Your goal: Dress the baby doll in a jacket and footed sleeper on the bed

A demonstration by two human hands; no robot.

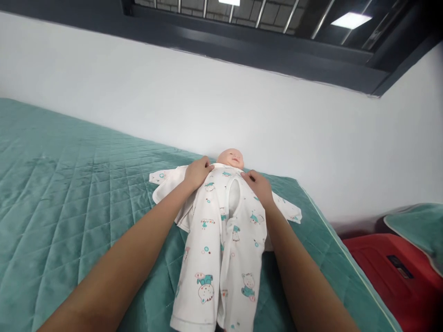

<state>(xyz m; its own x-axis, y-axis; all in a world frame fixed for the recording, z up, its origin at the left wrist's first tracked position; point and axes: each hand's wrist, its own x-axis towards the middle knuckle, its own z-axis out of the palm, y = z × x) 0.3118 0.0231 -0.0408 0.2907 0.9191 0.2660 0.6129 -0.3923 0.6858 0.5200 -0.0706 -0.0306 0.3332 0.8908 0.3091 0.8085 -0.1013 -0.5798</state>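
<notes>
A baby doll (231,157) lies on its back, with its head toward the wall. Over its body are spread white baby trousers (206,249) with an animal print and an opening at the crotch. Beneath them shows a matching white baby shirt (290,210), its sleeves stretched out to both sides. My left hand (198,174) is closed on the left end of the trousers' waistband, just below the doll's head. At the waistband's right end, my right hand (259,186) is closed on the cloth too. The doll's trunk and legs are hidden under the clothes.
A green quilted cover (86,198) lies under the doll and reaches a white wall (277,129) behind it. Past its right edge stands a red plastic object (384,272) with green cloth (418,228) on it. A dark-framed window (242,44) with bars is above.
</notes>
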